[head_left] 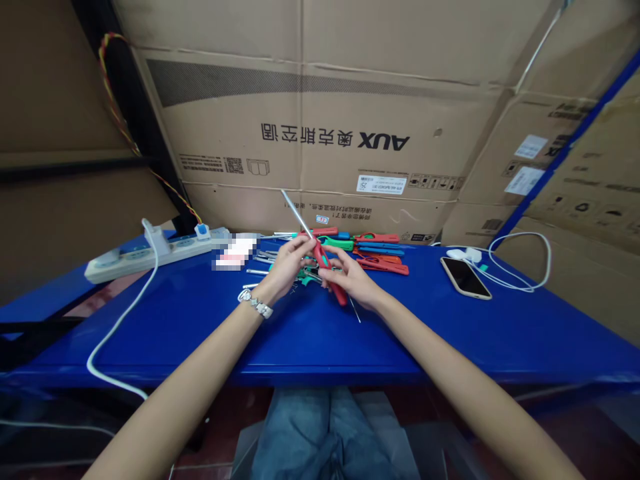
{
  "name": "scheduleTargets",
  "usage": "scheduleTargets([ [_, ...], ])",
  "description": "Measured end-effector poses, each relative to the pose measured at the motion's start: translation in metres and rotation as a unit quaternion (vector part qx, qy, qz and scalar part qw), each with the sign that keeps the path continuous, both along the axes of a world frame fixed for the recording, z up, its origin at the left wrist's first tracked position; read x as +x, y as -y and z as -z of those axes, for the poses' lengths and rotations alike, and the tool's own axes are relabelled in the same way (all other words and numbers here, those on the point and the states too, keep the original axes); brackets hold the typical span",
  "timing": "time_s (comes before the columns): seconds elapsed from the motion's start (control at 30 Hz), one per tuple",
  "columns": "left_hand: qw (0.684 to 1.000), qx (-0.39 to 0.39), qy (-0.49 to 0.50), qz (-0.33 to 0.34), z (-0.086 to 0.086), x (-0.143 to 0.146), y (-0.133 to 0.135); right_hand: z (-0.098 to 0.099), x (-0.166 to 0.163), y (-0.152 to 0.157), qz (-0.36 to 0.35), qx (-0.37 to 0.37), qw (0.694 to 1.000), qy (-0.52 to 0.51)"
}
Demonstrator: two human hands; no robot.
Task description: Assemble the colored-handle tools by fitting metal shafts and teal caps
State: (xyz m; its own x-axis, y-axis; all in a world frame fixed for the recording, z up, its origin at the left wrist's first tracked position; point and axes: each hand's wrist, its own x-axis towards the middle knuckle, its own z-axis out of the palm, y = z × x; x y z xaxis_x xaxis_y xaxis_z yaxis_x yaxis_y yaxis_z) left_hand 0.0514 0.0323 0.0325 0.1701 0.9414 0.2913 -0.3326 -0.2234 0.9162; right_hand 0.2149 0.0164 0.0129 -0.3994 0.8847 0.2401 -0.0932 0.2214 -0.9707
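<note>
I have a red long-nosed lighter [339, 293] between both hands, tilted, its metal tube pointing up and to the left. My left hand [290, 260] is closed, fingers pinching it where the tube meets the handle. Around the handle are the fingers of my right hand [353, 277], also closed. A thin metal rod [356, 312] sticks out below the right hand; what it belongs to is hidden. Behind the hands lie several lighters: a green lighter [337, 244], a blue lighter [381, 251] and a red lighter [390, 267]. More metal tubes point left beside my left hand.
A phone [466, 277] lies on the blue table [320, 340] at the right, near a white cable [543, 277] and charger. On the left stands a white power strip [135, 256] with a plugged-in cable. A large cardboard sheet [225, 120] rises behind the table.
</note>
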Motion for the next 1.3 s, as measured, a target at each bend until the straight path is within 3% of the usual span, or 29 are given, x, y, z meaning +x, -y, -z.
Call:
scheduleTargets([
  [0.13,0.998,0.031,-0.002,-0.06,0.0,-0.009,-0.009,0.002,0.005,0.0,-0.014,0.009,0.997,0.071],
  [0.2,0.986,0.05,-0.026,-0.157,0.0,-0.015,-0.01,0.002,0.007,-0.001,0.014,0.053,0.993,0.105],
  [0.27,0.932,0.13,-0.043,-0.336,0.0,-0.021,-0.006,0.003,0.011,-0.001,0.043,0.115,0.981,0.149],
  [0.3,0.88,0.203,-0.057,-0.425,-0.001,-0.025,-0.002,0.003,0.013,-0.001,0.051,0.142,0.974,0.171],
  [0.33,0.828,0.293,-0.093,-0.468,-0.003,-0.028,0.003,0.003,0.016,-0.001,0.056,0.161,0.967,0.192],
  [0.37,0.786,0.388,-0.149,-0.458,-0.004,-0.03,0.009,0.004,0.018,0.0,0.057,0.173,0.96,0.213],
  [0.43,0.728,0.523,-0.301,-0.324,-0.006,-0.031,0.022,0.005,0.021,0.003,0.055,0.185,0.946,0.26],
  [0.5,0.7,0.538,-0.448,-0.141,-0.004,-0.028,0.033,0.005,0.022,0.008,0.047,0.197,0.931,0.303],
  [0.6,0.697,0.46,-0.549,-0.034,0.004,-0.022,0.041,0.005,0.019,0.014,0.015,0.2,0.925,0.323],
  [0.73,0.712,0.392,-0.582,0.007,0.014,-0.022,0.039,0.003,0.014,0.019,-0.007,0.19,0.927,0.324],
  [0.9,0.734,0.35,-0.579,0.052,0.015,-0.028,0.036,-0.001,0.019,0.012,-0.042,0.202,0.929,0.307],
  [1.0,0.729,0.343,-0.589,0.063,0.014,-0.03,0.035,-0.002,0.029,0.001,0.055,0.215,0.93,0.293],
  [1.1,0.722,0.35,-0.594,0.062,0.016,-0.03,0.034,0.001,0.04,-0.009,0.18,0.237,0.892,0.34],
  [1.3,0.705,0.367,-0.606,0.028,0.018,-0.029,0.035,0.009,0.044,-0.011,0.206,0.134,0.831,0.499],
])
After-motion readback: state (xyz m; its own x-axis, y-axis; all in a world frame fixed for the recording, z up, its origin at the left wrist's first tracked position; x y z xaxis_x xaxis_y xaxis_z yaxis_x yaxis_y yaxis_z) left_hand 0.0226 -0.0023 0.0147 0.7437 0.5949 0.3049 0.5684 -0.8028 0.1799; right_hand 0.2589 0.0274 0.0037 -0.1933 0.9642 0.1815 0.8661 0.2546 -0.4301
